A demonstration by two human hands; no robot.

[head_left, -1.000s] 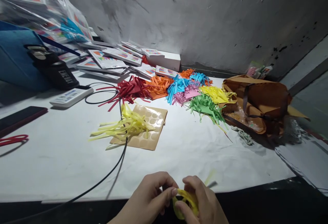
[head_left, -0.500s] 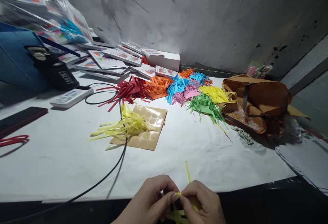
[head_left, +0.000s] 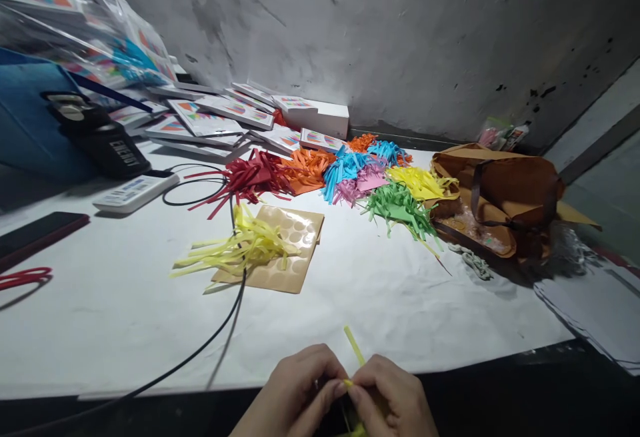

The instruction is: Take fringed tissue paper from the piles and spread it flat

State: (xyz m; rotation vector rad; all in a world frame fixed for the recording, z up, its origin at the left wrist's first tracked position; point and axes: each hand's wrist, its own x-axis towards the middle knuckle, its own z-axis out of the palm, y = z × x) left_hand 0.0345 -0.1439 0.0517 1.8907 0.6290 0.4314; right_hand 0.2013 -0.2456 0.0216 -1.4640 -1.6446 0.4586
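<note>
At the near table edge, my left hand and my right hand meet, thumbs and fingers pinching the same piece of yellow fringed paper. One strip of it sticks up between the hands, and a folded or twisted bit shows at the fingertips. More of it hangs below, mostly hidden by the hands. Farther off, a yellow paper tassel lies across a brown sheet of round clear stickers.
Red, orange, blue and green tassels lie along the back. White boxes pile up behind them. A brown bag is at right; a black bottle, power bank and phone are at left. A black cable crosses the table.
Both hands stay pinched together on the yellow paper. The upright strip has tilted further left, and less of the paper shows below the hands. The view has shifted slightly.
</note>
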